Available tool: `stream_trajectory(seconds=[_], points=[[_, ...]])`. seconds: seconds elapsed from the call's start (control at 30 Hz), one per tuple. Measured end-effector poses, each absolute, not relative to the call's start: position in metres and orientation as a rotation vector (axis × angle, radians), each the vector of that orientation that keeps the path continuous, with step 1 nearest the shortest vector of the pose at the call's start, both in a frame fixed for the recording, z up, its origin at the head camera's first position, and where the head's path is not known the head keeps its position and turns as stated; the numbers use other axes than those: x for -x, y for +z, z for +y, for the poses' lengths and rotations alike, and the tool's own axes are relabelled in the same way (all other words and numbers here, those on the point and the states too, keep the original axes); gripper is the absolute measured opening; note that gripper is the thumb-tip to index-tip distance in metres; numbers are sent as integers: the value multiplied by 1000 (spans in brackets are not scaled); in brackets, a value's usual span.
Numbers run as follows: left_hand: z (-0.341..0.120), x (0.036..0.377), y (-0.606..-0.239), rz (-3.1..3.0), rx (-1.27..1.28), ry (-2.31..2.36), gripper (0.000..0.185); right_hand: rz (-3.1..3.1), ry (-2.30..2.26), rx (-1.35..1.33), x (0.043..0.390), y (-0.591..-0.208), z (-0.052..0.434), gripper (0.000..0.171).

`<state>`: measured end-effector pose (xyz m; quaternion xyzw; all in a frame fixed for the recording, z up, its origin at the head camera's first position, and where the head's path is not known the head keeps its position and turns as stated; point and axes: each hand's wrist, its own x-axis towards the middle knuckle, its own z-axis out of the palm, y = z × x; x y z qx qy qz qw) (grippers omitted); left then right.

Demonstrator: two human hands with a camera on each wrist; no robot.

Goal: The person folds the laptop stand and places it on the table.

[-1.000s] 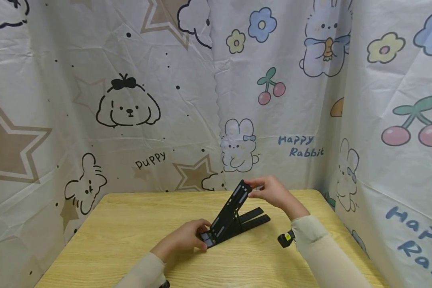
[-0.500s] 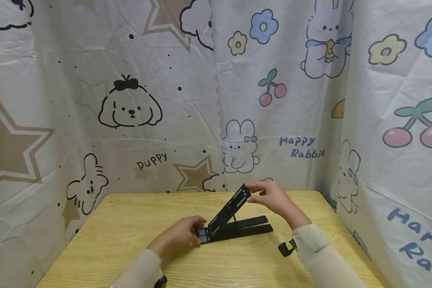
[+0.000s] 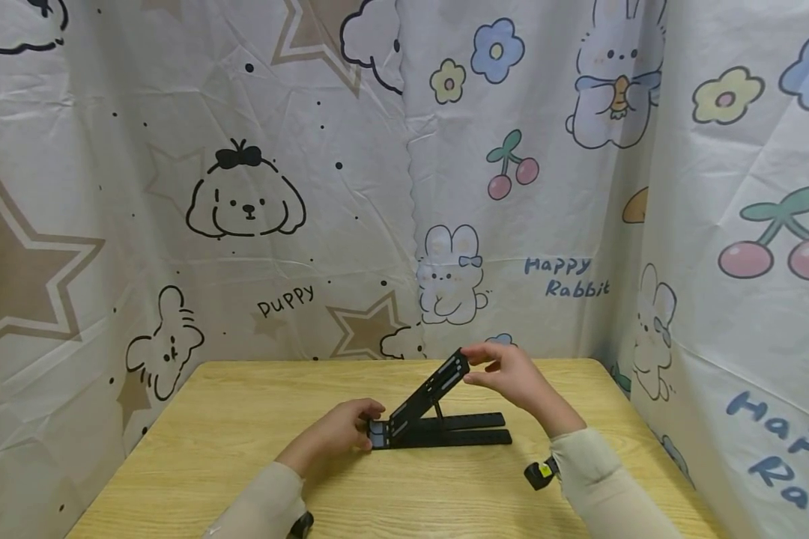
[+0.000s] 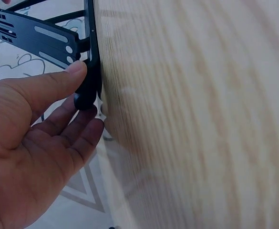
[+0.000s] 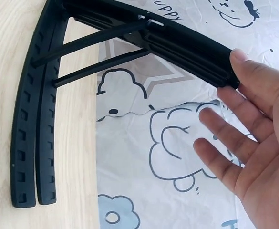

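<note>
Wood-grain table (image 3: pixel 229 464) fills the near ground, and we see 2 cream sleeves (image 3: pixel 607 479) reaching in over its front edge, each wrist wearing a small black camera. Just beyond them lies the black folding stand (image 3: pixel 438 430), near the middle of the tabletop, its 2 notched base rails flat on the wood and its slotted upper panel propped up at a slant on thin struts. Our left hand (image 3: pixel 340 434) rests at the stand's low hinged end; in the left wrist view the thumb presses the black edge while the other fingers (image 4: pixel 77 138) lie relaxed beneath, not wrapped round it. Our right hand (image 3: pixel 512 374) meets the raised tip of the panel with straight, spread fingers (image 5: pixel 234 129), touching rather than grasping it. Behind the table hangs a cartoon curtain (image 3: pixel 243 209) with puppies, rabbits, cherries and stars.
</note>
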<state>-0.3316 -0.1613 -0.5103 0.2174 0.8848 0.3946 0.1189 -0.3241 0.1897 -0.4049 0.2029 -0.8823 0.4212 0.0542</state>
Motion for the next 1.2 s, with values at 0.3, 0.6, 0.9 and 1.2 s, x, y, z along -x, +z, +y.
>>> stream_trajectory(seconds=[0.3, 0.6, 0.9, 1.2], points=[[-157, 329, -510, 2670, -658, 1090, 59, -2625, 1404, -752, 335, -430, 206, 51], [-141, 318, -493, 2741, -730, 1126, 59, -2675, 1387, -756, 348, -464, 225, 51], [-123, 310, -487, 2763, -768, 1259, 61, -2775, 1320, -778, 353, -487, 232, 43], [-108, 308, -488, 2817, -753, 1305, 66, -2876, 1253, -743, 353, -499, 238, 52]])
